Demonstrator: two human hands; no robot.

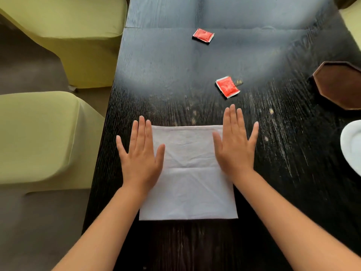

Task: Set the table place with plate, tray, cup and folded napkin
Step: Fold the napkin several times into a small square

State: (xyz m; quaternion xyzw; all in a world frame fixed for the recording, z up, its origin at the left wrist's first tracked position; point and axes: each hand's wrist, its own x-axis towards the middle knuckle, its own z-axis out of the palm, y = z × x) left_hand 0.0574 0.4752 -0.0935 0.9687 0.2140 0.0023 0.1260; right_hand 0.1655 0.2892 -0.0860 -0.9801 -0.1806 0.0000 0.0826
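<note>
1. A white napkin (188, 173) lies flat on the dark wooden table (273, 143), near its front edge, folded into a rough square with a crease across its middle.
2. The left hand (139, 153) rests palm down over the napkin's left edge, fingers (141, 130) straight and spread, gripping nothing; the fingertips reach just past the cloth's far left corner.
3. The right hand (235, 143) lies palm down over the napkin's right edge, fingers (232, 118) likewise flat and apart, holding nothing; their tips extend beyond the far right corner onto the bare table.
4. The napkin's middle shows clear between the two hands.
5. At the right edge of the view sit a brown octagonal tray (340, 85) and, nearer, part of a white plate (351, 145), both well apart from the napkin.
6. Two red sachets (227, 87) lie farther back on the table, the nearer one just beyond the right fingertips.
7. Yellow-green covered chairs (39, 137) stand to the left of the table.
</note>
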